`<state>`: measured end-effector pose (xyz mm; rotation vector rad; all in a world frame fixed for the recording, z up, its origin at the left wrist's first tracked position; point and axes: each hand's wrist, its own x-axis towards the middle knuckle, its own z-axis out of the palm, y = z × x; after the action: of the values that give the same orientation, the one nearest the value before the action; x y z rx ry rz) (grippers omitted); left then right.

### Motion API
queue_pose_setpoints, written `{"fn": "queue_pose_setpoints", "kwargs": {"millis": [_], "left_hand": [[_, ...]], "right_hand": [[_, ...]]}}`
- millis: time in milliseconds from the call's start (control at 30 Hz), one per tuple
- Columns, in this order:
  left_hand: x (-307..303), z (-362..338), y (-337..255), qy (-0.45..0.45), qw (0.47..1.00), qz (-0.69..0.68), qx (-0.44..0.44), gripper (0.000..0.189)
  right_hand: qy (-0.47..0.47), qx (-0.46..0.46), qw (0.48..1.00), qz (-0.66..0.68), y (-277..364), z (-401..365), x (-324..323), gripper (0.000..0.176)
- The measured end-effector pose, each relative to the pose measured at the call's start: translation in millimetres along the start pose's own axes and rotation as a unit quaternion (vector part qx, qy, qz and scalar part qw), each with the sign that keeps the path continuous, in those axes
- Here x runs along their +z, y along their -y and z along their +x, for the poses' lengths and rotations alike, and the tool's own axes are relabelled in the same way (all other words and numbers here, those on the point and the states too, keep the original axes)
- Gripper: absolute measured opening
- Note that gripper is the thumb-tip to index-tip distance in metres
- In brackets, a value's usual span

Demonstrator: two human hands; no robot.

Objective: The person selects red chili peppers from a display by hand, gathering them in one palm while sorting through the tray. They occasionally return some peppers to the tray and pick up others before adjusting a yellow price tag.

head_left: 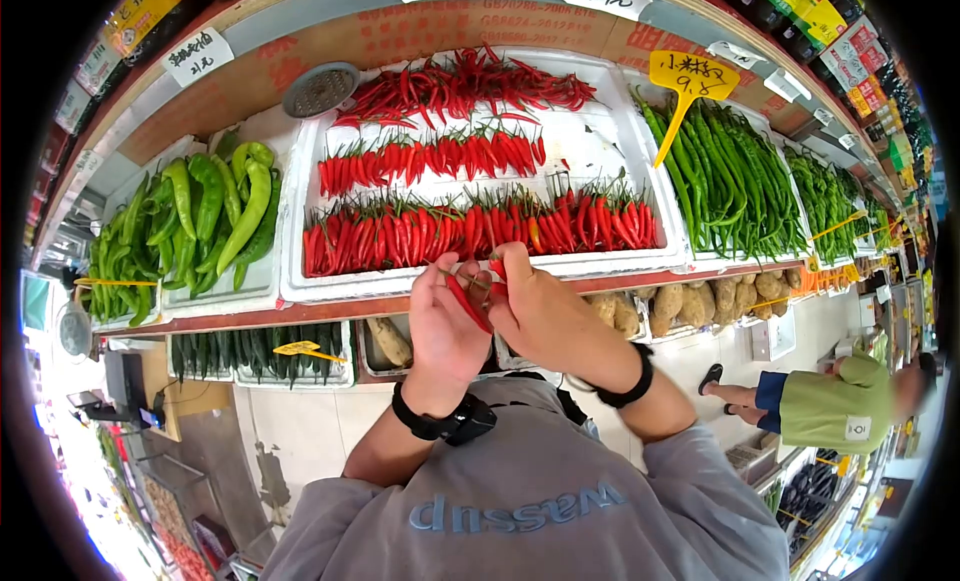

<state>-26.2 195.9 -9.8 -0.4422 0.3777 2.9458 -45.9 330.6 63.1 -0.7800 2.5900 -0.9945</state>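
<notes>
Several red chili peppers (468,302) lie between my two hands, just in front of the foam tray's near edge. My left hand (445,326), palm up with its fingers curled, holds them. The fingers of my right hand (535,306) close on the same small bunch, near the stems. Behind my hands is a white foam tray (293,216) with red chili peppers in it. Its front row (400,236) and middle row (430,159) are lined up side by side, stems away from me. A loose heap of chili peppers (470,89) fills the back.
A grey round dish (320,89) sits at the tray's back left corner. Large green peppers (200,206) are on the left, long green peppers (725,176) on the right beside a yellow price sign (692,76). Potatoes (690,306) lie below. A person (830,401) stands at the right.
</notes>
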Motion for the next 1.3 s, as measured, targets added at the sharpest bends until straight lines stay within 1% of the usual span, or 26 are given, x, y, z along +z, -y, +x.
{"fn": "queue_pose_setpoints", "kwargs": {"millis": [67,100,133,200,233,300,367,400,467,533,567,600,667,700,733,767,800,867,900,967,1000,1067,1100,1167,1200,1300], "left_hand": [[12,-6,6,0.000,1.000,-0.002,0.026,0.030],[20,-9,8,-0.010,0.999,-0.010,0.032,0.033],[23,-11,8,-0.019,0.999,-0.017,0.038,0.035],[17,-11,5,-0.019,0.999,-0.009,0.033,0.034],[13,-8,3,-0.039,0.998,0.019,0.041,0.031],[17,-9,-1,-0.065,0.995,0.049,0.051,0.020],[8,-9,-4,-0.045,0.997,0.040,0.046,0.018],[7,-9,-8,-0.024,0.998,0.033,0.041,0.015],[6,-11,-16,-0.048,0.998,0.032,0.021,0.011],[13,-14,-22,-0.054,0.998,0.029,-0.003,0.009],[19,-16,-22,-0.073,0.996,0.045,-0.001,0.006],[-5,-11,-32,0.011,0.998,-0.020,-0.064,0.006],[-7,-17,-38,0.056,0.989,-0.071,-0.116,0.007],[-5,-19,-38,0.060,0.989,-0.071,-0.119,0.007],[-3,-22,-37,0.024,0.992,-0.060,-0.112,0.008],[-1,-24,-37,-0.013,0.993,-0.049,-0.104,0.010],[-1,-25,-39,-0.009,0.993,-0.050,-0.105,0.010],[-3,-28,-44,-0.008,0.989,-0.059,-0.139,0.013],[-9,-27,-48,0.033,0.983,-0.075,-0.162,0.014],[-11,-29,-55,0.061,0.981,-0.081,-0.166,0.015],[-11,-30,-58,0.086,0.978,-0.085,-0.171,0.015],[-8,-31,-64,0.075,0.981,-0.075,-0.160,0.014],[-7,-32,-66,0.052,0.984,-0.080,-0.151,0.013],[-9,-32,-69,0.024,0.988,-0.069,-0.134,0.011],[-11,-31,-71,0.024,0.989,-0.071,-0.131,0.011],[-13,-32,-75,0.045,0.988,-0.069,-0.129,0.010]], "right_hand": [[-0.146,-0.013,0.983,0.110,-3,5,28,0.032],[-0.144,0.017,0.987,0.061,2,6,32,0.033],[-0.145,0.017,0.987,0.065,5,7,39,0.033],[-0.178,0.007,0.984,-0.003,10,8,51,0.039],[-0.186,-0.024,0.982,-0.020,11,6,53,0.042],[-0.189,-0.053,0.980,-0.015,13,1,48,0.042],[-0.190,-0.083,0.978,-0.013,17,-5,41,0.042],[-0.183,-0.094,0.978,0.031,19,-9,38,0.040],[-0.176,-0.103,0.976,0.072,21,-13,30,0.038],[-0.114,-0.101,0.977,0.149,22,-13,16,0.034],[-0.112,-0.098,0.975,0.165,25,-13,4,0.030],[-0.060,-0.070,0.987,0.134,18,-9,-15,0.026],[-0.057,-0.074,0.985,0.145,-6,14,-44,0.023],[-0.061,-0.045,0.986,0.150,-19,32,-61,0.022],[-0.064,-0.017,0.986,0.154,-33,55,-79,0.021],[-0.061,-0.002,0.992,0.112,-53,81,-97,0.020],[-0.058,0.012,0.996,0.069,-75,109,-113,0.019],[-0.100,-0.049,0.986,-0.124,-127,162,-127,0.020],[-0.101,-0.050,0.985,-0.127,-141,178,-128,0.020],[-0.017,-0.052,0.990,-0.134,-158,203,-125,0.017],[-0.017,-0.053,0.989,-0.136,-160,210,-120,0.017],[0.024,0.003,0.948,-0.316,-165,226,-112,0.014],[0.030,0.042,0.943,-0.328,-162,226,-108,0.011],[0.020,0.045,0.929,-0.366,-165,227,-96,0.015],[0.008,0.049,0.915,-0.400,-169,230,-90,0.019],[-0.003,0.049,0.918,-0.394,-174,233,-91,0.020]]}}
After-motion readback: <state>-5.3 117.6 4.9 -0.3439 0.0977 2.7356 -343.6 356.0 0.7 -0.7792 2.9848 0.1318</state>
